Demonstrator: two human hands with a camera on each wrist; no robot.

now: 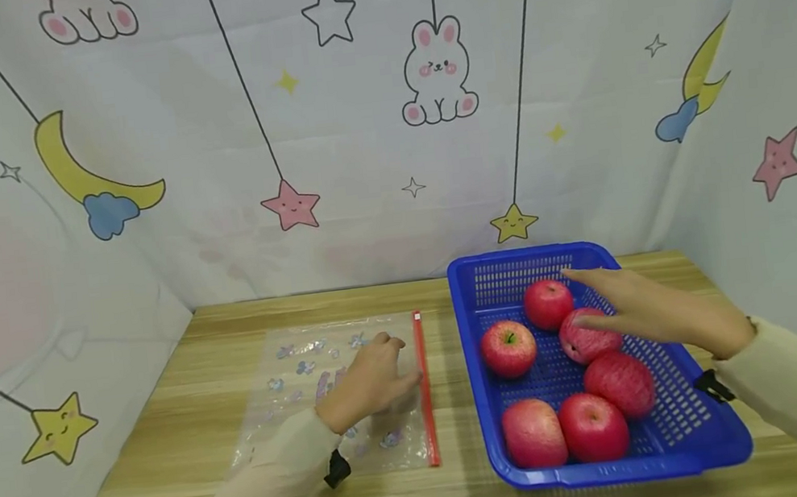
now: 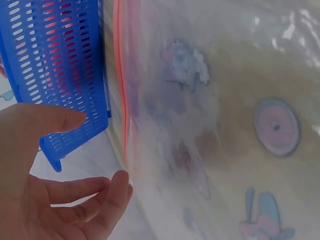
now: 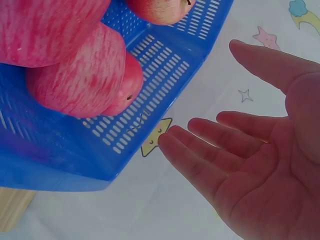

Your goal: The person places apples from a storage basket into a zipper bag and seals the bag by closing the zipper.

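Note:
A clear plastic zip bag [image 1: 264, 424] printed with small cartoon figures lies flat on the table, its red zip edge [image 1: 427, 407] to the right. My left hand [image 1: 372, 381] hovers over the bag near that edge, fingers loosely bent and thumb apart, holding nothing. To the right stands a blue plastic basket [image 1: 478, 402] with several red apples [image 1: 534, 433] in it. Above the basket's right side is my right hand [image 1: 641, 304], its fingers extended over an apple [image 1: 587, 342] without holding it. In the right wrist view the palm [image 3: 265, 190] shows bare beside the basket wall.
The wooden table [image 1: 168, 418] carries the bag and the basket side by side, with a narrow strip of wood between them. A white cloth [image 1: 358, 139] with cartoon stars and rabbits hangs behind the table and along both sides.

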